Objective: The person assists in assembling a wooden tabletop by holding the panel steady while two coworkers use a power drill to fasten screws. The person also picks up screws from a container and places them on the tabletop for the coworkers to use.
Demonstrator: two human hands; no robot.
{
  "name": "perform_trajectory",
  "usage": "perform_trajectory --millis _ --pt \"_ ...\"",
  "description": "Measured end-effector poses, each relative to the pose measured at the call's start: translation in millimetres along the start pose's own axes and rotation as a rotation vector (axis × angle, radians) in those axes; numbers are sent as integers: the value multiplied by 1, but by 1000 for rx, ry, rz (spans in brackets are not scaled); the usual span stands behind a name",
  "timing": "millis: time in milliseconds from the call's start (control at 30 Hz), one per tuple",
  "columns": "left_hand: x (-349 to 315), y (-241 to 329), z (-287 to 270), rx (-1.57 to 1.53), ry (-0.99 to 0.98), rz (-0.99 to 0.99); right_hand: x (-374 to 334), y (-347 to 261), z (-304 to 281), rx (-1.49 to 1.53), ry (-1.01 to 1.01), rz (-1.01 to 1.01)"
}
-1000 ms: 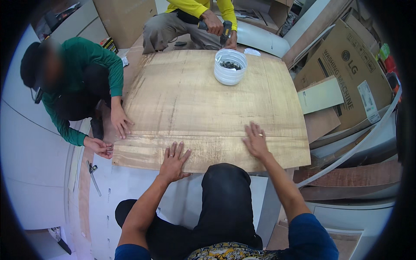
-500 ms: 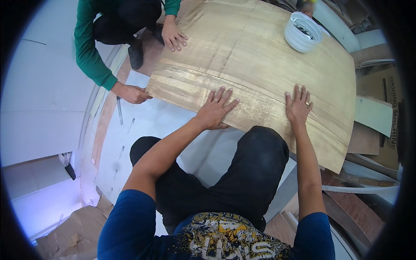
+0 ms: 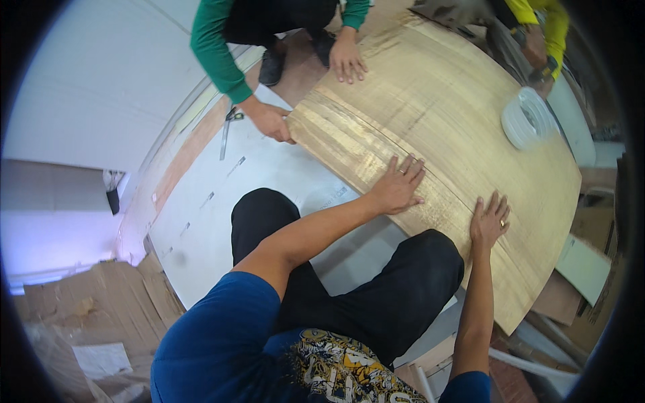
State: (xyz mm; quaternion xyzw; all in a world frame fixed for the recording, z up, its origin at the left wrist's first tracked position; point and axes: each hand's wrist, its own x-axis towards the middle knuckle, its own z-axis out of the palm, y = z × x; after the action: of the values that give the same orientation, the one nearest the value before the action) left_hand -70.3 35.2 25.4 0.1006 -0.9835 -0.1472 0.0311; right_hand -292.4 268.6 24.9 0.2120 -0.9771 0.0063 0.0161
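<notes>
A large wooden panel [image 3: 430, 114] lies over a white sheet [image 3: 201, 195], with a straight seam running along its near side. My left hand [image 3: 398, 185] rests on the panel near its front edge, fingers spread. Farther right, my right hand [image 3: 488, 221] presses flat on the same panel, fingers stretched out. Both hands hold nothing. A co-worker in green sleeves has one hand [image 3: 348, 59] flat on the panel and the other [image 3: 270, 121] at its left corner. A translucent white tub [image 3: 527, 119] stands on the panel's far right; its contents are blurred.
A second co-worker's yellow sleeve [image 3: 556, 33] reaches in beside the tub. A combination square [image 3: 228, 127] lies on the white sheet. Brown cardboard [image 3: 101, 295] spreads at the lower left. Board offcuts [image 3: 584, 269] lean at the right.
The view has turned, so the scene sits farther right. The yellow-sleeved arms have come into sight, with a hand at the tub. My hands stay on the panel.
</notes>
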Motion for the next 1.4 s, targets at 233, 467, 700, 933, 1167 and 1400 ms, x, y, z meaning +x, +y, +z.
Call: perform_trajectory --millis 233,467,700,933,1167,1400 --pt "-1 4 -9 -48 -28 -14 -2 2 0 -26 -16 1" --pt "-21 -49 -34 -231 -182 -19 -6 -9 -3 6 -20 -25" --pt "-54 -66 -103 83 -380 4 -11 2 -11 28 -4 21" --pt "-59 -54 -52 81 -285 -7 -4 0 -14 46 -12 -23" --pt "-51 -45 -54 126 -268 36 -4 15 -10 167 22 -10" --pt "-58 -45 -57 258 -338 -17 -11 0 -14 206 -1 -3"
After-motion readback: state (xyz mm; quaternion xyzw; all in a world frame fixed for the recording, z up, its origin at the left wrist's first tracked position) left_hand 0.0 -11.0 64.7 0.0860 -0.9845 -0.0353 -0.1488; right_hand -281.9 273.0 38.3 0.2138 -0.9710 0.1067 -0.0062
